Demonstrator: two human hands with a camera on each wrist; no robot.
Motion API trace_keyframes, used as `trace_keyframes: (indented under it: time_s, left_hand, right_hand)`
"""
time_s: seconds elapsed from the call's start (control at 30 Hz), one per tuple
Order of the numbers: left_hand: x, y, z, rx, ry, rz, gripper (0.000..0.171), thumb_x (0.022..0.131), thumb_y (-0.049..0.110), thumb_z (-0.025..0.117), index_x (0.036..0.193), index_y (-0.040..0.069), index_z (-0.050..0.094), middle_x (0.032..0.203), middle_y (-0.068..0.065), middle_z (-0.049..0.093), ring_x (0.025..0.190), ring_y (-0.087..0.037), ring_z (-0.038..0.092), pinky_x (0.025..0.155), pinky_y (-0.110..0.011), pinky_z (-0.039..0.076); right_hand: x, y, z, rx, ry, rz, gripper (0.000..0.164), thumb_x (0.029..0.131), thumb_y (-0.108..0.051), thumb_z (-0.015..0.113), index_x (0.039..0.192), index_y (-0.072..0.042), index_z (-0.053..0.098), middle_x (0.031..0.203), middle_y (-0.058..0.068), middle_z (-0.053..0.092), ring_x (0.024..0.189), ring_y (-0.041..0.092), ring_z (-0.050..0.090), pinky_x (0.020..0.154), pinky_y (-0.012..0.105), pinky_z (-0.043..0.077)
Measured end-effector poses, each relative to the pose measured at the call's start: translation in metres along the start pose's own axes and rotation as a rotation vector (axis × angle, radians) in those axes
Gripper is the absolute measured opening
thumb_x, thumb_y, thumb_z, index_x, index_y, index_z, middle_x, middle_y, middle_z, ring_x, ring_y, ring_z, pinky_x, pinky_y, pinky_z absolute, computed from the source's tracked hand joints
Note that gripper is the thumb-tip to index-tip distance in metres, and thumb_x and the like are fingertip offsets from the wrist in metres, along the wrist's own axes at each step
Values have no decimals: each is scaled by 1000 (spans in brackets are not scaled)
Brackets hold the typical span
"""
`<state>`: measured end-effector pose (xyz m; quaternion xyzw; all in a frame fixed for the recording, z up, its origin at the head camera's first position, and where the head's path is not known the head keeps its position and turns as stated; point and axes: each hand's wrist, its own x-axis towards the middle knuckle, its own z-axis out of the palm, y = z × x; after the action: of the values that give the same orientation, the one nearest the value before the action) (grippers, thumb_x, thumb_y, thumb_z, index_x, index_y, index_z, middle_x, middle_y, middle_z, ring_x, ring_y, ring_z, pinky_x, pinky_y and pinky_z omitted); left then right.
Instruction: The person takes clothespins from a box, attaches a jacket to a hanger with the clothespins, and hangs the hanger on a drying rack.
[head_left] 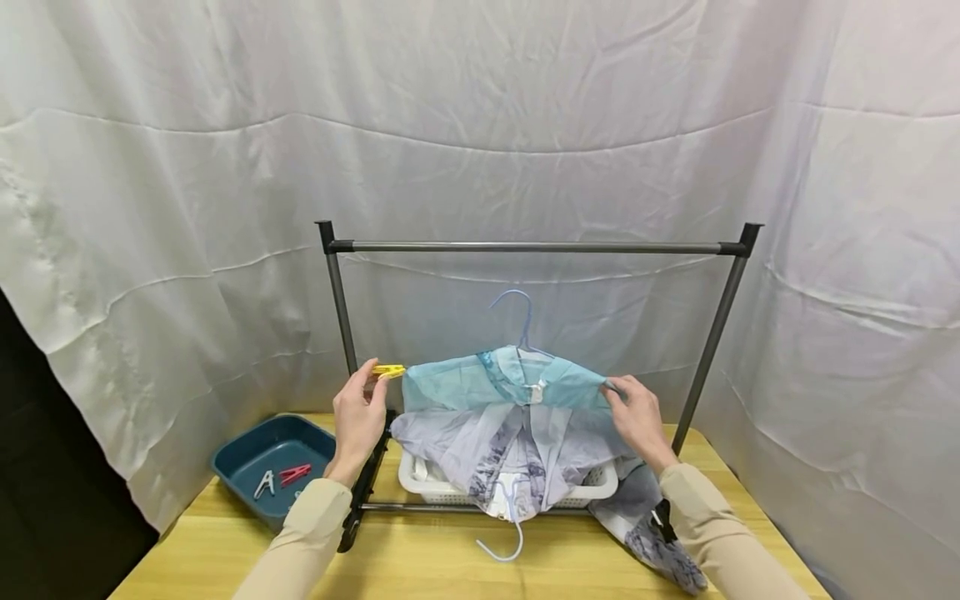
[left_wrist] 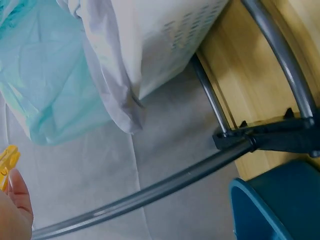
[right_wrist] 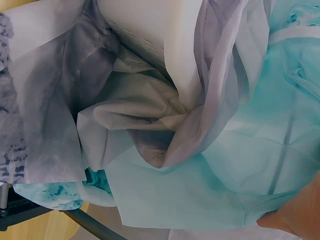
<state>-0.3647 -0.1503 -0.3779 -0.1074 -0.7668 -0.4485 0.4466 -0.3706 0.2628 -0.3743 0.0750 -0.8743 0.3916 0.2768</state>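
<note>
My left hand (head_left: 360, 421) pinches a yellow clothespin (head_left: 388, 371), whose tip is right at the left shoulder end of a sheer turquoise garment (head_left: 450, 383). This garment is on a pale blue wire hanger (head_left: 528, 321), its hook standing up behind the collar. At the other shoulder end, my right hand (head_left: 639, 421) pinches the fabric between thumb and fingers. Below it, a grey-lilac patterned garment (head_left: 457, 442) is draped over a white basket (head_left: 416, 482), with another hanger (head_left: 517, 542) hooking out toward the front. In the left wrist view, the clothespin (left_wrist: 7, 162) shows beside my thumb.
A dark metal rack with a horizontal bar (head_left: 532, 247) stands around the basket. On the left, a blue-green basin (head_left: 247, 442) holds a white clothespin (head_left: 264, 484) and a red clothespin (head_left: 295, 474). Grey patterned fabric (head_left: 660, 546) hangs down at the right of the wooden table (head_left: 420, 567).
</note>
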Motion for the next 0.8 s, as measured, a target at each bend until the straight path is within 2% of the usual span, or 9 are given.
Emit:
trace_keyframes:
  time_s: [0.13, 0.3, 0.53, 0.67, 0.8]
  left_hand:
    - [3, 5, 5, 4, -40, 4, 35, 95, 10, 64, 130, 5, 61, 110, -14, 69, 85, -24, 66, 69, -18, 49]
    - [8, 12, 9, -8, -70, 30, 29, 95, 10, 65, 123, 5, 65, 109, -13, 71, 79, -21, 66, 68, -20, 52]
    - [14, 18, 19, 41, -108, 186, 30, 92, 6, 67, 122, 2, 67, 96, -14, 73, 68, -15, 63, 60, -26, 52]
    - [16, 26, 27, 24, -133, 193, 25, 92, 7, 67, 117, 4, 69, 94, -11, 72, 66, -14, 61, 59, -25, 50]
    - [20, 33, 36, 8, -146, 195, 24, 92, 9, 68, 116, 7, 70, 97, -10, 73, 73, -16, 64, 62, -27, 53]
  right_hand:
    - [-1, 1, 3, 4, 7, 5, 27, 102, -19, 53, 120, -3, 66, 115, 13, 63, 108, 34, 60, 86, 50, 51]
    - [-1, 0, 6, 12, 9, 5, 27, 102, -17, 53, 120, -2, 66, 114, 14, 63, 105, 33, 61, 84, 49, 51]
    - [0, 1, 6, 11, 7, -1, 28, 103, -17, 51, 121, -2, 66, 114, 14, 62, 107, 34, 60, 86, 50, 50]
    - [0, 3, 6, 6, 14, -13, 28, 103, -17, 52, 121, -2, 66, 115, 14, 62, 106, 33, 60, 85, 50, 50]
    - [1, 3, 5, -2, 27, -24, 27, 103, -17, 52, 120, -1, 66, 113, 14, 63, 105, 33, 61, 84, 49, 50]
